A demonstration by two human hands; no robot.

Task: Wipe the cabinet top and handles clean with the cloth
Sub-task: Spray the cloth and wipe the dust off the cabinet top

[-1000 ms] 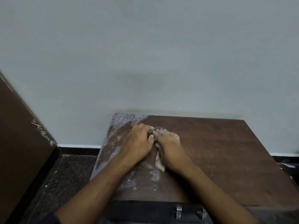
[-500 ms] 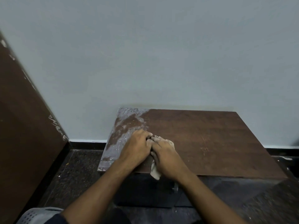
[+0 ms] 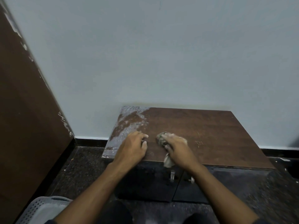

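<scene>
A low cabinet with a brown wooden top [image 3: 202,131] stands against the wall. White dust covers the top's left strip [image 3: 124,123]. My right hand [image 3: 176,149] grips a dirty bunched cloth [image 3: 161,138] near the front edge, and a tail of the cloth [image 3: 167,160] hangs over that edge. My left hand [image 3: 131,147] rests on the top just left of it, fingers curled, holding nothing I can see. Two metal handles [image 3: 172,175] show on the dark doors below the hands.
A tall brown wooden panel [image 3: 24,118] leans along the left. A grey perforated plastic basket [image 3: 38,210] sits at the bottom left on the dark speckled floor [image 3: 77,172]. The pale wall [image 3: 161,54] rises right behind the cabinet.
My hands were pressed together on the cloth; now they are apart, the right one having carried the cloth to the right. The view has pulled back, showing the doors and handles.
</scene>
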